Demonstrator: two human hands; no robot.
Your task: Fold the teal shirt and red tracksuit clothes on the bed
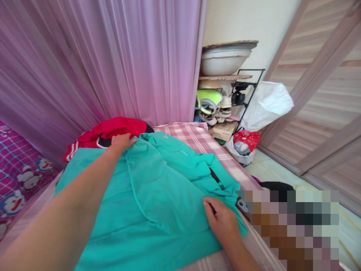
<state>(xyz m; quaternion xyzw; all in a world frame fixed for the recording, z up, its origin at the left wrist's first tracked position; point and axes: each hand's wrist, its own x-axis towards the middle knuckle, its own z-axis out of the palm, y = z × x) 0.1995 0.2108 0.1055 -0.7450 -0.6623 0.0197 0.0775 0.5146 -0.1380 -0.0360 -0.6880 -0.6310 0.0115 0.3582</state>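
A teal jacket (pixel 169 188) with small pale marks lies spread over a pink checked bed cover, one part folded across its body. My left hand (pixel 123 141) reaches to its far edge, fingers closed on the fabric near the top. At the near right, my right hand (pixel 224 222) has its fingers curled onto the jacket, pinching the cloth close to its edge. Behind my left hand lies a red garment (pixel 113 128) with white stripes and dark trim, partly under the jacket.
The checked bed cover (pixel 194 137) shows beyond the jacket. A purple curtain (pixel 135 60) hangs behind. Right of it, a rack (pixel 255 88) holds shoes and basins (pixel 225 62). Bags (pixel 248 141) stand on the floor. A phone (pixel 243 206) lies beside the jacket, near a pixelated patch.
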